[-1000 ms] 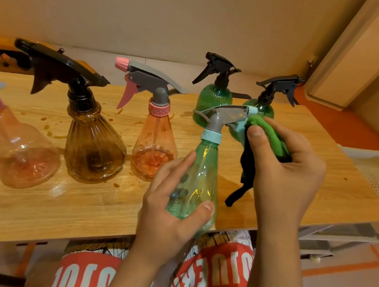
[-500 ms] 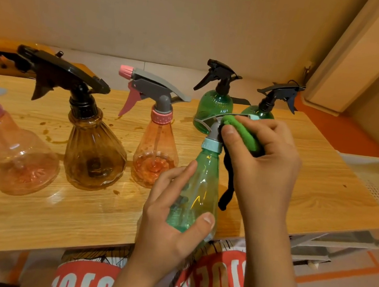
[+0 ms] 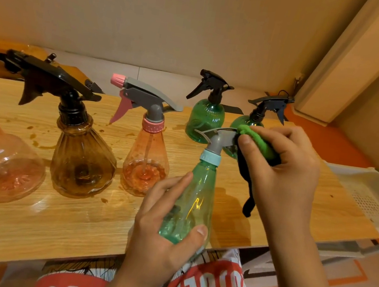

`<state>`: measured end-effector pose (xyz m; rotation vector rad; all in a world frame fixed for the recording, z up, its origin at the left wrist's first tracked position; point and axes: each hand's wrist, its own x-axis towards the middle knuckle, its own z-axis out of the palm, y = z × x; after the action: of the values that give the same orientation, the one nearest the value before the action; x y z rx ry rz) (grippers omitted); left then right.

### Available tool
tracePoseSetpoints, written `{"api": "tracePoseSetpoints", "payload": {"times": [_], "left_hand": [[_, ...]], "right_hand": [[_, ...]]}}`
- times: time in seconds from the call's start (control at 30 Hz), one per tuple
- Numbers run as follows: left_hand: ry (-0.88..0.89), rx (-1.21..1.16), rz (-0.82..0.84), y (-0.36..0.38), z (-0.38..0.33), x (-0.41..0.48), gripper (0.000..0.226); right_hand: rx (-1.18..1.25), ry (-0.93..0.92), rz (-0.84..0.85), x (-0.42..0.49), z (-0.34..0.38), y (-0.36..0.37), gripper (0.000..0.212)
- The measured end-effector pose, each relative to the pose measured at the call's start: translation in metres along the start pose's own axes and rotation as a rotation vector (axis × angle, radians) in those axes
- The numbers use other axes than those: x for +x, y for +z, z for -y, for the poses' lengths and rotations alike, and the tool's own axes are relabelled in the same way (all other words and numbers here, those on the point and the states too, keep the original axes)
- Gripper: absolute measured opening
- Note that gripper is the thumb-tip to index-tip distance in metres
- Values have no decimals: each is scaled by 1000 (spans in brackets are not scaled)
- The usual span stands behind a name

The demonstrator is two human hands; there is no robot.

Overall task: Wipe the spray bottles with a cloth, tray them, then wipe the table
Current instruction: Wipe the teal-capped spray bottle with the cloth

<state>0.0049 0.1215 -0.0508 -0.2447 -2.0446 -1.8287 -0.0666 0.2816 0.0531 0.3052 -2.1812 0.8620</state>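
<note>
The worktop [image 3: 27, 230] has the tray [image 3: 357, 180] just beyond its right edge. Your left hand [image 3: 159, 235] grips the tilted green bottle [image 3: 197, 192] at the near edge. Your right hand [image 3: 285, 180] fingers [image 3: 246, 142] pinch the cloth [image 3: 259, 141] against its grey sprayer head.

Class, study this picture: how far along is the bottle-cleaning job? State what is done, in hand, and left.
Done: nothing visibly; the tray holds no bottles in view. In hand: the left hand grips the slim green bottle while the right hand presses the green cloth on its grey sprayer. Left: five bottles stand on the table, which shows brown spots.
</note>
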Motion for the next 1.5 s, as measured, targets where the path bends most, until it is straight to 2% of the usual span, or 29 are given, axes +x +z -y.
{"api": "tracePoseSetpoints", "payload": {"times": [0.17,0.33,0.47,0.53,0.63,0.83,0.93,1.0,1.13,1.3,1.43,1.5], "left_hand": [[-22,5,0,-3,0,1,69],[-25,-10,-3,1,-1,1,68],[-36,-34,-15,0,-4,2,67],[-23,-23,-7,0,-4,2,67],[16,18,4,4,-1,1,68],[15,12,-15,1,1,1,68],[14,28,-11,3,1,1,68],[17,37,-14,3,2,1,68],[81,97,-35,3,6,0,70],[139,214,-68,9,8,-1,69],[153,241,-76,9,9,0,69],[161,264,-67,10,9,0,70]], "right_hand": [[-18,-103,149,-4,5,6,23],[17,12,41,11,-7,2,24],[96,-52,181,-1,9,15,23],[96,-42,156,5,7,14,20],[99,32,28,18,0,11,19],[121,-98,199,8,16,22,23],[139,3,104,20,9,19,21],[98,-13,66,19,13,23,22],[93,-155,204,14,23,26,24],[104,-69,145,36,17,15,23],[132,-133,310,33,18,8,23],[116,-100,280,39,14,5,21]]}}
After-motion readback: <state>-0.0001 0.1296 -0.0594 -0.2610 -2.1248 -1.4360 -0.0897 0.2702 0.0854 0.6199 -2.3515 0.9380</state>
